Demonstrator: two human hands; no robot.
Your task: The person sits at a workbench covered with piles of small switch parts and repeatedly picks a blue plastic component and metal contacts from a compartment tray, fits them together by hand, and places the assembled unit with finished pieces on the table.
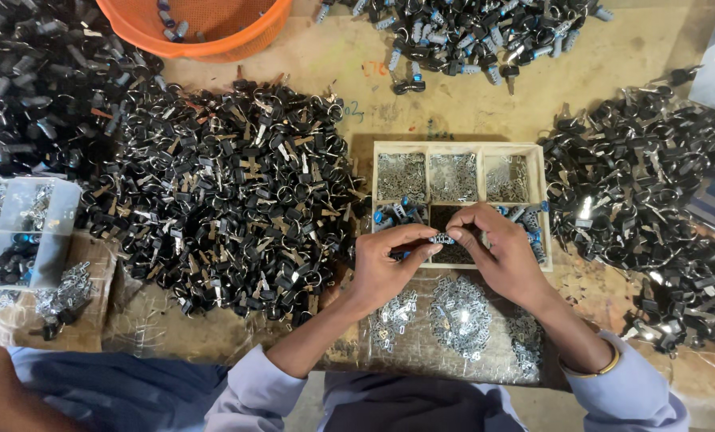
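My left hand [385,268] and my right hand [497,252] meet over a wooden divided tray [543,172], and together they pinch a small blue-and-silver lock cylinder [441,238] between their fingertips. The tray's back compartments hold small silver metal parts; its front ones hold blue cylinders and dark parts. On the clear plastic sheet just below my hands lie loose heaps of silver clips [460,316]. A gold bangle [593,370] circles my right wrist.
A large pile of black-headed keys on rings [221,200] fills the left of the wooden bench; another pile [653,192] lies right. Blue-and-black cylinders [469,32] are heaped at the back. An orange basket [205,28] stands at top left, a clear compartment box [21,232] at far left.
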